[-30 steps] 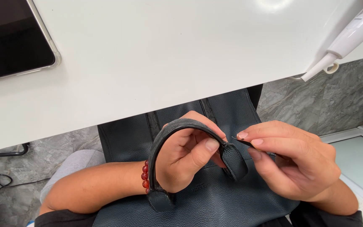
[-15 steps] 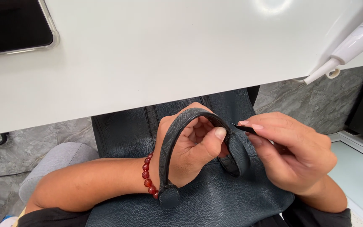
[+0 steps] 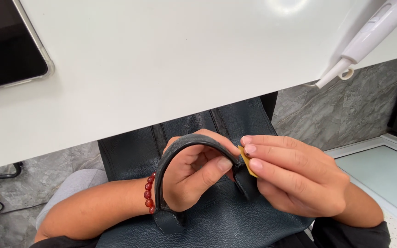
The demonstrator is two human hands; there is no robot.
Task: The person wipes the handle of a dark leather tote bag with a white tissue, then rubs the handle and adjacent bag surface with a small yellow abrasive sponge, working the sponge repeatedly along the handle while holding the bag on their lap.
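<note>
**Handle pinched steady for a close touch**

Hands low in the lap, under the white worktop [image 3: 171,69] edge. The left hand [image 3: 194,177] curls shut around the arched dark leather handle [image 3: 180,151] of the navy leather bag [image 3: 235,220], bracing it. The right hand [image 3: 295,179] pinches a small tan tool [image 3: 246,160] against the handle's end. Red bead bracelet [image 3: 150,193] at the wrist; dark tablet [image 3: 5,46] and white wand [image 3: 368,34] sit well apart above.

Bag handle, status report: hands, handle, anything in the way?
Left hand grips bag handle. Right hand pinches small yellow piece against handle's end. Dark bag on lap, nothing blocking.
</note>
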